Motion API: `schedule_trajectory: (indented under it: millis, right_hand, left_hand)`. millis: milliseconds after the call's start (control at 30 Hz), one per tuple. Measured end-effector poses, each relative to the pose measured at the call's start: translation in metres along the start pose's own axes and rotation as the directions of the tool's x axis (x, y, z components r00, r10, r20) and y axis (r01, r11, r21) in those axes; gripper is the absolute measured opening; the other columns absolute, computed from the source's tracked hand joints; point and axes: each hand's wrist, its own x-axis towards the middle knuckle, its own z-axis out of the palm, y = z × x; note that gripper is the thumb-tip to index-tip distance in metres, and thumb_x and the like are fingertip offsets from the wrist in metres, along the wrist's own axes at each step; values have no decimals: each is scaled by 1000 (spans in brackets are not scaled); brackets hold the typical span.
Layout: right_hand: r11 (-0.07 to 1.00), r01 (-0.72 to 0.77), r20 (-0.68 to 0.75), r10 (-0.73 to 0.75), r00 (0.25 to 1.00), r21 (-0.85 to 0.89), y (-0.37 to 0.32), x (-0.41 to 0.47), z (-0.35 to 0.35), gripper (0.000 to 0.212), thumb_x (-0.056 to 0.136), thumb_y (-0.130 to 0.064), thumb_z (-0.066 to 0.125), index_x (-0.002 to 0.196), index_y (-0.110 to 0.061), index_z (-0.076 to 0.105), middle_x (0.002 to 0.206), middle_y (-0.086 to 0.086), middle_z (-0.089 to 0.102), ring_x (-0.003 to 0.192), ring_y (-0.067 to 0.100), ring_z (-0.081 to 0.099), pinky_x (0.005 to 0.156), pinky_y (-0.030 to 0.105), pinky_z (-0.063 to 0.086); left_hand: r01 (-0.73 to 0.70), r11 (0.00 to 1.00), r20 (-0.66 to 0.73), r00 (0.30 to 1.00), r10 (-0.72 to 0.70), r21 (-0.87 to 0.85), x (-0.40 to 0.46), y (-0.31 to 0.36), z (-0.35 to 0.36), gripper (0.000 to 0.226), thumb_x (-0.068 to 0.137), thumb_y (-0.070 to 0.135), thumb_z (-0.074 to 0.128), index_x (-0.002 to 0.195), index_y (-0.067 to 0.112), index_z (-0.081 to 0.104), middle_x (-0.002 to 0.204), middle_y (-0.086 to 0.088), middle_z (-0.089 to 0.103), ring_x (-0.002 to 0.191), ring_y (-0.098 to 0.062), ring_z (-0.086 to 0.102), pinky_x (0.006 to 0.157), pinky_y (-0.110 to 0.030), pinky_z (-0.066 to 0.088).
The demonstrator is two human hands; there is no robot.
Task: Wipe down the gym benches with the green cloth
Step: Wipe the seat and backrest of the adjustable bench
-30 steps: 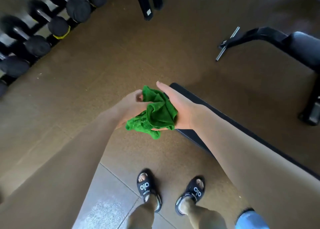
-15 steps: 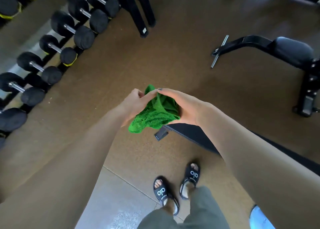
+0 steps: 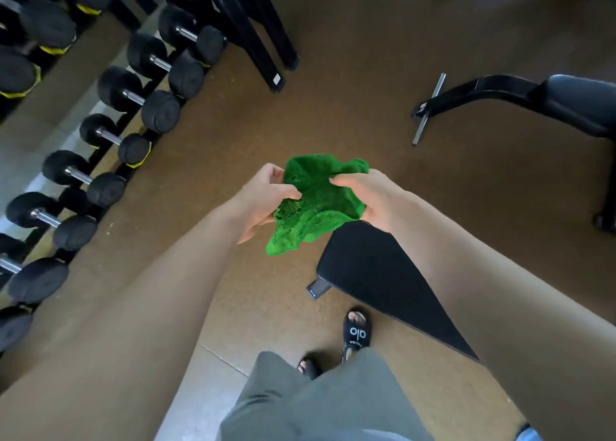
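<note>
A crumpled green cloth (image 3: 311, 204) hangs in the air between both hands, above the floor and just past the end of a black padded bench (image 3: 376, 277). My left hand (image 3: 266, 197) grips its left side with curled fingers. My right hand (image 3: 366, 197) grips its right side, thumb on top. The bench runs from below the cloth toward the lower right, partly hidden by my right forearm. A second black bench (image 3: 573, 103) with a curved frame stands at the upper right.
A rack of black dumbbells (image 3: 110, 130) lines the left side. Black frame legs (image 3: 263, 40) reach down from the top centre. The floor is brown rubber with a grey tile patch near my sandalled feet (image 3: 356, 334).
The view has shifted forward and the near bench's end has come into sight. Both hands have spread the cloth wider, from a tight bundle to a looser shape.
</note>
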Motion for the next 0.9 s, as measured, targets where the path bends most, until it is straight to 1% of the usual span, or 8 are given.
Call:
schedule_trajectory:
  millis: [100,167,333,467,567,667,800,900]
  right_hand:
    - [999,48,-13,-48,999,12,-26,21,4,18,96,-14,72,113,-16,70,110,5,77,99,24,76,94,45,61]
    - [998,57,-9,-56,998,11,-41,35,10,20,94,-14,73,114,-18,71,111,4,77,102,23,75,97,45,59]
    - [996,60,-9,-59,998,70,-79,81,25,30,92,-10,75,121,-15,71,115,5,77,107,25,74,101,48,56]
    - [983,38,-53,-28,998,180,-108,126,41,31,90,-2,73,121,-10,72,115,8,78,106,27,75,100,47,57]
    - [971,21,-99,2,995,237,-133,156,56,33,89,3,71,120,-6,71,116,11,77,107,29,74,100,48,56]
    - [963,14,-135,24,991,268,-162,173,60,36,89,9,66,123,-3,68,117,15,76,107,32,74,97,47,58]
    - [953,39,-179,17,984,302,-196,181,46,39,90,13,62,124,-4,68,115,15,77,105,33,75,97,48,58]
    - [948,63,-214,5,977,312,-215,186,24,44,88,14,61,126,-8,67,116,13,77,106,32,75,98,49,57]
  left_hand:
    - [12,997,8,1000,-12,-81,23,21,-14,32,94,20,71,120,13,54,120,-12,71,102,-27,73,94,-44,59]
    - [8,994,4,1000,-7,-112,42,34,-26,34,94,23,73,120,12,54,119,-12,71,102,-26,73,90,-41,59]
    - [-24,999,10,1000,24,-28,105,65,-62,26,97,10,69,115,16,52,119,-10,67,100,-23,69,82,-38,57]
    - [-85,994,94,992,79,67,162,98,-97,29,96,1,65,114,18,50,123,-8,65,106,-24,68,94,-47,56]
    - [-122,981,163,982,98,150,207,128,-124,32,93,-1,65,112,20,51,123,-8,66,111,-25,67,93,-47,58]
    - [-133,977,234,968,92,167,240,159,-139,36,93,4,69,121,17,50,120,-5,66,109,-23,69,95,-48,59]
    - [-153,973,386,920,75,175,276,205,-138,42,95,21,75,129,17,50,124,-1,68,110,-16,70,94,-39,60]
    - [-224,933,456,887,75,283,305,238,-119,36,95,14,73,128,17,59,124,-2,72,111,-19,71,101,-45,57]
